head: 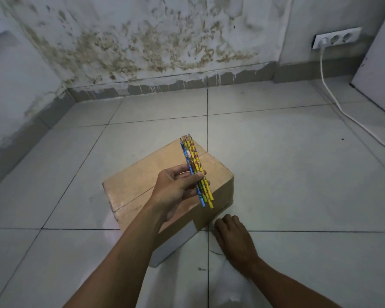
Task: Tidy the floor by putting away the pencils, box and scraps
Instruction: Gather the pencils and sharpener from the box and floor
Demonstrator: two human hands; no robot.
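Observation:
A closed brown cardboard box (138,181) stands on the tiled floor in the middle of the head view. My left hand (176,192) hovers over its top and grips a bundle of several pencils (192,156), yellow and blue, tips pointing away from me. My right hand (231,236) rests low on the floor at the box's near right corner, fingers curled down; whether it holds anything is hidden. No scraps are visible.
A stained wall (142,41) with a grey skirting runs across the back. A white socket strip (336,40) sits on the right wall, and its white cable (333,101) trails over the floor. A white panel (378,70) stands at the far right.

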